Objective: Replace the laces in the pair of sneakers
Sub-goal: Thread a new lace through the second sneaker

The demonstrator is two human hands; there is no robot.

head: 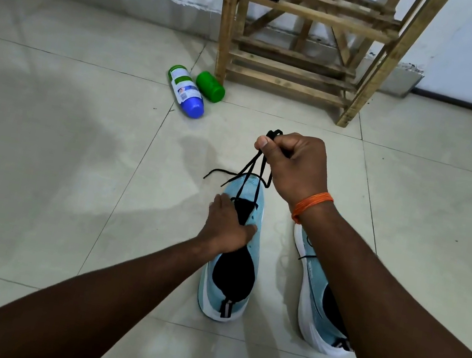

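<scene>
The tiled floor [60,148] serves as the workbench, just in front of a wooden rack [310,34]. Two light-blue sneakers sit with heels toward the person. The second sneaker [310,293] waits beneath the right forearm, while the left sneaker [232,273] gets the attention. The left hand [227,228] grips its upper around the tongue, I'd guess so the pull can't lift it. The right hand [293,167], fingers clenched, pinches the black lace [249,172] high above the toe, seemingly drawing it through the lowest eyelets.
</scene>
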